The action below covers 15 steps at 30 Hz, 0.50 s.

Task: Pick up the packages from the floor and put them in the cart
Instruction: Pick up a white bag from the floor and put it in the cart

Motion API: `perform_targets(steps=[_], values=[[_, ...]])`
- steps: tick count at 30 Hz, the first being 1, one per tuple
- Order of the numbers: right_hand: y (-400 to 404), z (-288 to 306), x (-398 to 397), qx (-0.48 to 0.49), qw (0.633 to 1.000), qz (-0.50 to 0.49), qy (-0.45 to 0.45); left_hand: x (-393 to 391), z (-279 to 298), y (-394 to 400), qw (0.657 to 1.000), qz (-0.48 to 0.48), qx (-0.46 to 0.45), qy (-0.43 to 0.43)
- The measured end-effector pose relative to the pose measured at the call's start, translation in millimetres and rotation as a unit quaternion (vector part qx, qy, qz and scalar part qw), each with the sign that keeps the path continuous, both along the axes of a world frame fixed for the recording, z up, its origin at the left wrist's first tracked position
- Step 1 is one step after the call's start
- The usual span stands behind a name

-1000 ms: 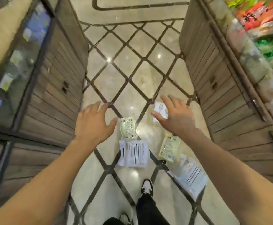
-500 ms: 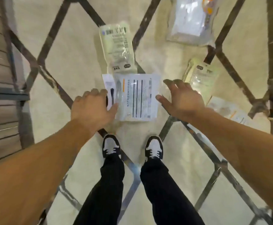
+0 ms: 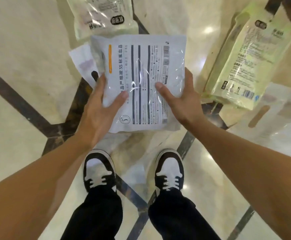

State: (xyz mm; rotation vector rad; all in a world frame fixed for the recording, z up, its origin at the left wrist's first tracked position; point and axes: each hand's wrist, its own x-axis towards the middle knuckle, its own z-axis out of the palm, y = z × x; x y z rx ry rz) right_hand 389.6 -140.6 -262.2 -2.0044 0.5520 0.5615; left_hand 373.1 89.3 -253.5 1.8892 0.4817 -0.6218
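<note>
A white plastic package with dark printed columns and an orange stripe is gripped on both sides just above the floor. My left hand holds its left edge, thumb on top. My right hand holds its right edge, thumb on the front. Under it, at its left, a second white package peeks out. A pale green package lies at the top. Another green package lies at the right, and a clear white one sits at the far right. No cart is in view.
The floor is glossy cream marble with dark inlay lines. My two black-and-white sneakers and black trouser legs stand right below the held package.
The view has dropped much closer to the floor. Both hands, open and apart above the white package half a second ago, have now closed on its two sides.
</note>
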Motion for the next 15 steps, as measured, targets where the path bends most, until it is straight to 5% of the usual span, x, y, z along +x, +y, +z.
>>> perform_targets(steps=[7, 15], values=[[6.3, 43.9, -1.1, 0.063, 0.996, -0.037, -0.057, -4.3, 40.1, -10.7, 0.998, 0.039, -0.010, -0.048], [-12.0, 228.0, 33.9, 0.112, 0.978, -0.081, -0.159, 31.0, 226.8, -26.1, 0.987, 0.065, 0.026, -0.144]])
